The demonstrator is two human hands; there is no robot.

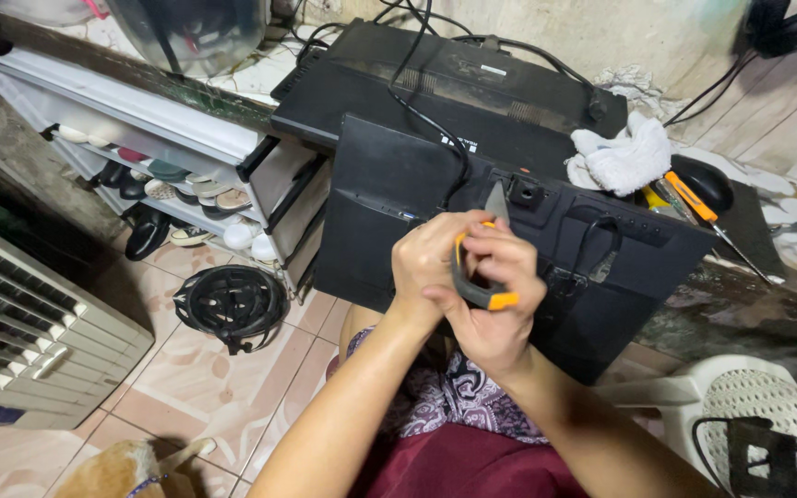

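Biggest thing here is the black monitor [417, 198] lying face down, back panel up, tipped over the edge of the bench [758, 304] toward the person's lap. A second black monitor [472, 92] lies flat just behind it, with black cables [422, 111] trailing across both.

Off to the left there's a white fan or cooler unit [20, 323] with a slatted grille on the tiled floor, and a white shoe rack [168, 157] stuffed with sandals. A black bike helmet [231, 302] sits on the floor just in front of the rack. Bottom right is a white plastic chair [758, 406].

On the bench beside the monitors: a crumpled white rag [624, 152], a black mouse [705, 182] and an orange-handled screwdriver [694, 200] near each other.

Now the hands. Both are bunched together right over the near monitor's back panel. The left hand [428, 261] is curled closed around the orange-and-black utility knife [477, 277], and the right hand [500, 309] is wrapped round its handle too, fingers pressed against the grip. The grey blade tip [497, 203] pokes up above the knuckles, pointing at the monitor's stand mount.
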